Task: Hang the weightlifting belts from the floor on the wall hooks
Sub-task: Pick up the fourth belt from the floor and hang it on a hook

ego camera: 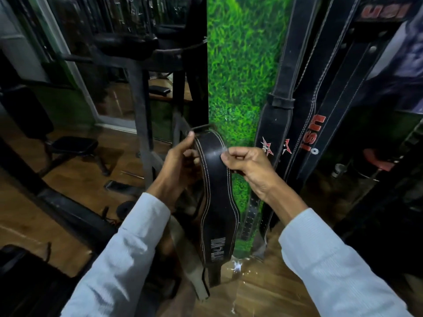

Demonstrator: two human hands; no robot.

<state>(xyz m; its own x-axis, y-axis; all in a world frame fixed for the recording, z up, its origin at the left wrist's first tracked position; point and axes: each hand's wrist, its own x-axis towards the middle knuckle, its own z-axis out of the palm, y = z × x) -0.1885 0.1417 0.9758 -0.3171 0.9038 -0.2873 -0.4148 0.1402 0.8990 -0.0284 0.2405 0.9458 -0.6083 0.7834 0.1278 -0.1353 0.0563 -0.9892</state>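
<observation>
A black leather weightlifting belt (217, 202) with white stitching hangs folded in front of me, its ends dangling near the floor. My left hand (180, 161) grips its upper left edge by the buckle end. My right hand (247, 165) pinches its upper right edge. Both hold the belt in front of the green grass-print wall (238, 72). Two black belts hang on that wall to the right: one with a red star (274, 124) and one with red "USI" lettering (320, 120). The wall hooks are out of view.
A black metal gym machine frame (142, 106) stands at left, next to the wall. A padded bench (73, 145) and small items lie on the wooden floor (80, 179). Dark equipment fills the right side.
</observation>
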